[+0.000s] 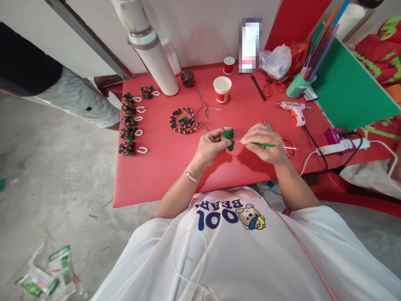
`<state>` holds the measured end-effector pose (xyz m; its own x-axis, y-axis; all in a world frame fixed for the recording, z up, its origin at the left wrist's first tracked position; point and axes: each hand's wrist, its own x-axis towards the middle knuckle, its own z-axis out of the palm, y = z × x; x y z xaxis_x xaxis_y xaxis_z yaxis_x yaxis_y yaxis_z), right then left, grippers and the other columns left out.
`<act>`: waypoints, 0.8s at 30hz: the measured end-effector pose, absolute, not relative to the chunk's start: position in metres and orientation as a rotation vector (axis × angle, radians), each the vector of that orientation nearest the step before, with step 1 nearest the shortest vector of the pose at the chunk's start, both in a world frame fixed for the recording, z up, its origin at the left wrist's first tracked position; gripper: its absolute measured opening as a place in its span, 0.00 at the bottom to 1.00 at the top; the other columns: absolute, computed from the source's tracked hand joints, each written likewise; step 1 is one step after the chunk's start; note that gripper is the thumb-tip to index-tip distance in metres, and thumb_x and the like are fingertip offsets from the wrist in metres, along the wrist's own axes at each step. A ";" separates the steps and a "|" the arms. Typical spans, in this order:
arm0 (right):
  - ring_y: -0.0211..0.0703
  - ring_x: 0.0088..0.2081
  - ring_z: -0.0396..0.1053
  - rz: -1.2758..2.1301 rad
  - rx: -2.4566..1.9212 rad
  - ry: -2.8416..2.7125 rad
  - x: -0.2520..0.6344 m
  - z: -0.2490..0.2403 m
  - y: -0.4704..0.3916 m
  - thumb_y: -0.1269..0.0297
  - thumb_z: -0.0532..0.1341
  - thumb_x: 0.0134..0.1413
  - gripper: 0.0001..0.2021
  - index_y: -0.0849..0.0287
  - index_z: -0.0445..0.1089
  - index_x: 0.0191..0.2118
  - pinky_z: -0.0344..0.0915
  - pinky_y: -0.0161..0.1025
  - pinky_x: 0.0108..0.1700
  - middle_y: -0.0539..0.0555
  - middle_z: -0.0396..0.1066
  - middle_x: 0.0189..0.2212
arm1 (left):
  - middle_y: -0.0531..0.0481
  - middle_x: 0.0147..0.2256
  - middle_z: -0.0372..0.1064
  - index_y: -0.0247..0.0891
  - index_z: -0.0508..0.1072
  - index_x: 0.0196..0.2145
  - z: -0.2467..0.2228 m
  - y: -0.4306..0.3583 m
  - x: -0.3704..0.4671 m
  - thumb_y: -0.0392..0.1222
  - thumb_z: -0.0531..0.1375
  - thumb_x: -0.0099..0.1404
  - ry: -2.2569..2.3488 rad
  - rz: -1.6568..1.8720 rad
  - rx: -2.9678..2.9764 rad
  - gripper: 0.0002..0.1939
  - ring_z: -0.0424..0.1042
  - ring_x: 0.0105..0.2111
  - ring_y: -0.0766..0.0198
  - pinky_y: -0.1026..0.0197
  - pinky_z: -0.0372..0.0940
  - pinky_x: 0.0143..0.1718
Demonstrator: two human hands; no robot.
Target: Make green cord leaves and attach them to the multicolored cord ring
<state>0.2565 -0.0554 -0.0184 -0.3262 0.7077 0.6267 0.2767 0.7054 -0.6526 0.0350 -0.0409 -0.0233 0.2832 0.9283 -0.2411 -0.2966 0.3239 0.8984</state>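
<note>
My left hand (211, 144) pinches a small piece of green crochet (229, 140) above the red table. In my right hand (263, 142) is a crochet hook (265, 144) with a green grip, its thin tip reaching to the green piece. Beyond my left hand lies a coiled multicoloured crochet strip (182, 121) with a bit of green in its middle. A needle (214, 108) with green thread rests further back. Scissors (288, 147) with orange handles lie partly hidden behind my right hand.
Several multicoloured crochet pieces with white bead loops (127, 133) line the left edge. A paper cup (222, 89), yarn ball (188, 78) and white flask (158, 58) stand at the back. A pink glue gun (296, 112) and power strip (343, 146) lie right. Another person's leg (84, 96) shows at left.
</note>
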 end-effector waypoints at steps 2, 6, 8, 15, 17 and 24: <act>0.47 0.40 0.79 0.557 -0.786 -1.903 0.257 -0.019 -0.056 0.60 0.68 0.64 0.04 0.44 0.83 0.40 0.75 0.53 0.48 0.48 0.85 0.37 | 0.55 0.21 0.72 0.32 0.83 0.48 -0.023 -0.041 0.035 0.37 0.75 0.44 0.897 0.959 0.871 0.30 0.56 0.16 0.77 0.67 0.47 0.19; 0.47 0.39 0.79 0.577 -0.777 -1.898 0.258 -0.018 -0.057 0.60 0.69 0.64 0.03 0.45 0.83 0.40 0.75 0.53 0.48 0.48 0.84 0.37 | 0.55 0.22 0.73 0.32 0.84 0.47 -0.022 -0.041 0.034 0.37 0.75 0.44 0.860 0.952 0.857 0.28 0.57 0.16 0.76 0.67 0.47 0.18; 0.47 0.40 0.80 0.600 -0.767 -1.885 0.259 -0.017 -0.057 0.60 0.69 0.64 0.04 0.45 0.83 0.40 0.75 0.53 0.48 0.48 0.84 0.37 | 0.55 0.22 0.72 0.33 0.84 0.46 -0.021 -0.041 0.034 0.37 0.75 0.44 0.846 0.948 0.847 0.28 0.58 0.17 0.76 0.67 0.47 0.18; 0.48 0.40 0.79 0.819 -0.779 -1.742 0.260 -0.025 -0.055 0.54 0.69 0.64 0.07 0.46 0.84 0.39 0.75 0.51 0.46 0.51 0.83 0.35 | 0.54 0.25 0.71 0.33 0.84 0.47 -0.020 -0.043 0.033 0.36 0.74 0.47 0.767 0.903 0.847 0.26 0.57 0.18 0.77 0.66 0.47 0.19; 0.47 0.39 0.79 0.911 -0.769 -1.621 0.256 -0.034 -0.054 0.51 0.69 0.64 0.08 0.46 0.84 0.39 0.75 0.50 0.46 0.51 0.83 0.34 | 0.55 0.26 0.69 0.34 0.84 0.46 -0.018 -0.044 0.033 0.36 0.75 0.48 0.734 0.902 0.827 0.25 0.56 0.18 0.77 0.66 0.46 0.19; 0.46 0.36 0.80 1.112 -0.857 -1.267 0.232 -0.054 -0.059 0.39 0.72 0.54 0.20 0.51 0.82 0.32 0.75 0.43 0.38 0.52 0.82 0.32 | 0.51 0.31 0.75 0.38 0.84 0.48 -0.017 -0.044 0.031 0.35 0.77 0.47 0.671 0.906 0.783 0.27 0.60 0.20 0.76 0.67 0.46 0.19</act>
<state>0.2320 -0.0592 -0.0541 -0.0450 0.9573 0.2857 -0.1593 0.2755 -0.9480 0.0314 -0.0441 -0.0170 0.4580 0.8711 -0.1772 -0.4231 0.3889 0.8184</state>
